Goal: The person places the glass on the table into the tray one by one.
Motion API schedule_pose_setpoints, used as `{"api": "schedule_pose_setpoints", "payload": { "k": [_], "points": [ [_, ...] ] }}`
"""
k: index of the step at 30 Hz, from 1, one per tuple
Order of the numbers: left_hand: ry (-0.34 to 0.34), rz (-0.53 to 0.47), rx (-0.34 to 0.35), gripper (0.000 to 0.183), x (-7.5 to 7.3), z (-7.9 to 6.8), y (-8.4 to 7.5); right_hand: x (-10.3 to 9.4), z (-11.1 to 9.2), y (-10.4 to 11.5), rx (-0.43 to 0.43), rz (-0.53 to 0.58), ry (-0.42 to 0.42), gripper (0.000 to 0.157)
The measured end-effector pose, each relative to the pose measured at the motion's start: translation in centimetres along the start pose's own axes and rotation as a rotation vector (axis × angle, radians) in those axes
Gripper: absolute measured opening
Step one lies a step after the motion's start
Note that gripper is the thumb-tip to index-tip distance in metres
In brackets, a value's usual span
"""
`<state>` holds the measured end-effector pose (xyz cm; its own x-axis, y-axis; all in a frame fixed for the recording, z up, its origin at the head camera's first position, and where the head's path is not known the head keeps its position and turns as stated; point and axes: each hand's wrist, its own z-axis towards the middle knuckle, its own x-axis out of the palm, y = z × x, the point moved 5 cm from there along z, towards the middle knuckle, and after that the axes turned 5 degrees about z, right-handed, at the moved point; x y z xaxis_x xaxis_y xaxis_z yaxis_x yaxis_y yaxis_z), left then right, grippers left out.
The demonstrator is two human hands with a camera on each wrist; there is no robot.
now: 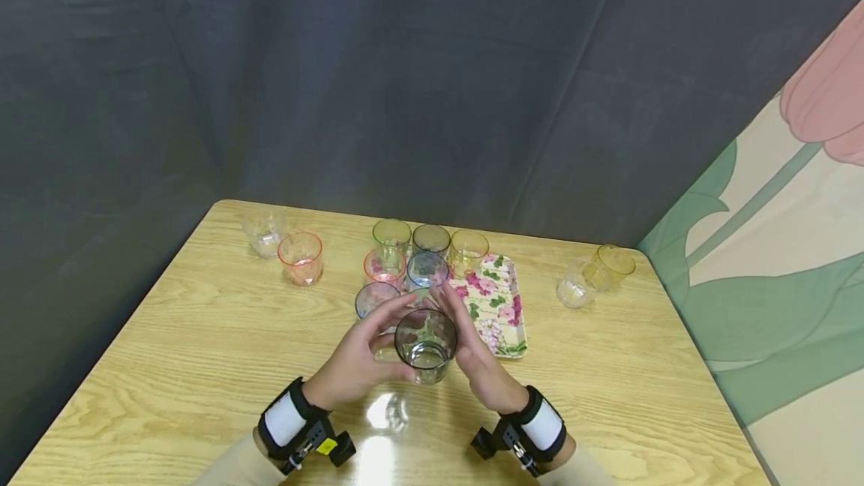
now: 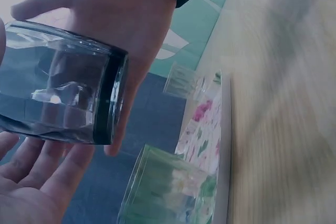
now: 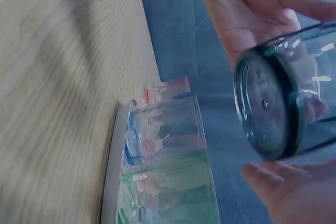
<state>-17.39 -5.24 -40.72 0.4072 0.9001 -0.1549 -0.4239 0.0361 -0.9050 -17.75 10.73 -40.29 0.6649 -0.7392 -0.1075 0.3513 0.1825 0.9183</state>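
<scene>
A smoky dark-rimmed glass (image 1: 427, 347) is held above the table, tilted, in front of the flowered tray (image 1: 516, 321). My left hand (image 1: 358, 358) grips it from the left, thumb on the near side and fingers toward the far side. On the right, my right hand (image 1: 482, 362) lies along the glass with its fingers fairly straight, touching or very near it. Glasses on the tray include a purple-tinted one (image 1: 376, 298), a blue one (image 1: 427, 268), a red one (image 1: 385, 267) and a green one (image 2: 163, 190), mostly hidden behind my hands in the head view.
At the back of the tray stand olive (image 1: 391, 235), dark (image 1: 430, 237) and yellow (image 1: 469, 250) glasses. A clear glass (image 1: 265, 235) and a pink one (image 1: 301, 261) are at left; a clear glass (image 1: 574, 291) and a yellow one (image 1: 613, 265) lie tilted at right. A dark curtain (image 1: 405, 96) hangs behind.
</scene>
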Motion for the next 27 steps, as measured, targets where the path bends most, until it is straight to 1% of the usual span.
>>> {"api": "schedule_pose_setpoints", "payload": {
  "k": [2, 5, 7, 9, 11, 15, 18, 20, 21, 23, 25, 27],
  "points": [
    [0.007, -0.021, 0.006, 0.089, 0.3, 0.1, 0.1, 0.2, -0.2, 0.0, 0.016, 0.028, 0.02, 0.085],
    [0.006, -0.027, 0.014, 0.087, 0.4, 0.3, 0.1, 0.4, -0.5, 0.2, 0.032, 0.078, 0.048, 0.088],
    [0.0, -0.013, 0.029, 0.086, 0.3, 0.3, 0.1, 0.5, -0.7, 0.3, 0.033, 0.077, 0.055, 0.089],
    [-0.011, 0.011, 0.03, 0.083, 0.2, 0.3, 0.0, 0.4, -0.8, 0.4, 0.045, 0.069, 0.054, 0.091],
    [-0.028, 0.045, 0.033, 0.08, 0.0, 0.3, -0.1, 0.3, -0.9, 0.4, 0.054, 0.047, 0.04, 0.09],
    [-0.068, 0.1, 0.038, 0.075, -0.5, 0.2, -0.1, 0.1, -0.9, 0.3, 0.052, 0.009, -0.01, 0.08],
    [-0.122, 0.119, 0.049, 0.061, -1.3, 0.0, 0.0, -0.3, -0.9, 0.3, 0.043, -0.014, -0.055, 0.076],
    [-0.202, 0.141, 0.049, 0.045, -2.3, -0.2, 0.1, -0.7, -1.2, 0.2, 0.05, -0.028, -0.092, 0.075],
    [-0.261, 0.153, 0.04, 0.036, -2.9, -0.3, 0.2, -1.0, -1.4, 0.3, 0.051, -0.035, -0.108, 0.075],
    [-0.415, 0.19, 0.01, 0.021, -4.4, -0.7, 0.7, -1.6, -1.7, 0.3, 0.05, -0.039, -0.14, 0.074],
    [-0.573, 0.217, -0.047, 0.014, -5.8, -1.2, 1.3, -2.4, -2.1, 0.5, 0.052, -0.046, -0.174, 0.072],
    [-0.699, 0.238, -0.13, 0.016, -7.1, -1.8, 2.2, -3.2, -2.5, 0.6, 0.057, -0.053, -0.211, 0.072]
  ]
}}
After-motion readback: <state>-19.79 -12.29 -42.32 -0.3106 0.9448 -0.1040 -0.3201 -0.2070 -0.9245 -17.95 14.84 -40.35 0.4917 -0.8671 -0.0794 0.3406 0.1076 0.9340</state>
